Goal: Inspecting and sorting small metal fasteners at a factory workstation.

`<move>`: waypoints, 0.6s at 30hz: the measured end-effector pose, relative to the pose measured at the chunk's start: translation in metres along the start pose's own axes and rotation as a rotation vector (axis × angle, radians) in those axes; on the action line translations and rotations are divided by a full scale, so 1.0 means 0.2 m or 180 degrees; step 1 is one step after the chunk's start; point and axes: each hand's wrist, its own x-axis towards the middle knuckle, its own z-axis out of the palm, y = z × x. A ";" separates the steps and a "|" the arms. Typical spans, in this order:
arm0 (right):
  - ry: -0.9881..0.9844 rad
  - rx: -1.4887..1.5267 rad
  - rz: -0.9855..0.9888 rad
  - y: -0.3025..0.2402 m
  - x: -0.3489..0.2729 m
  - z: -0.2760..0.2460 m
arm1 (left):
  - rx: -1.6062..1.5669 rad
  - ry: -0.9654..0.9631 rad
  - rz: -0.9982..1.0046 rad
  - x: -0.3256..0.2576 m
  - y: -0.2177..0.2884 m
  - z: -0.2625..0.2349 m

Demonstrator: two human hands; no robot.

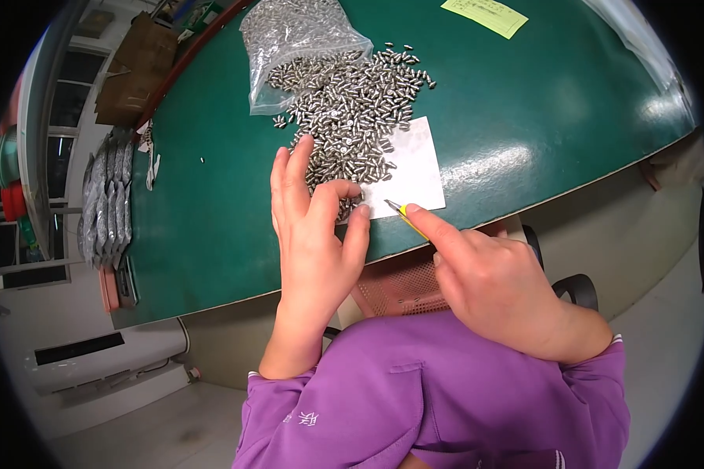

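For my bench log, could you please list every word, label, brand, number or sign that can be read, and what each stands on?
Purple top: pale characters at its lower left, not copied out here.
Yellow note: faint writing, too small and blurred to read.
White sheet: no writing shows.
Metal parts and tool: no marks can be made out.
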 end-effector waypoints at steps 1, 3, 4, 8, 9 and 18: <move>-0.0001 -0.0002 -0.0003 0.00 0.00 0.00 | 0.0074 -0.0017 -0.0029 0.00 0.00 0.01; 0.0003 -0.0005 -0.0015 0.00 0.00 0.00 | 0.0150 -0.0028 -0.0061 -0.01 0.00 0.02; 0.0002 -0.0007 -0.0022 0.00 0.00 0.00 | 0.0059 -0.0013 -0.0061 -0.01 0.00 0.02; 0.0033 -0.0044 -0.0065 -0.01 0.00 -0.01 | -0.0118 -0.0016 -0.0013 -0.01 0.00 0.02; 0.0017 -0.0041 -0.0036 -0.01 0.00 -0.01 | -0.0134 -0.0014 -0.0015 -0.01 0.00 0.02; -0.0014 -0.0054 -0.0002 -0.01 0.00 0.00 | -0.0104 -0.0075 0.0113 0.03 -0.03 0.01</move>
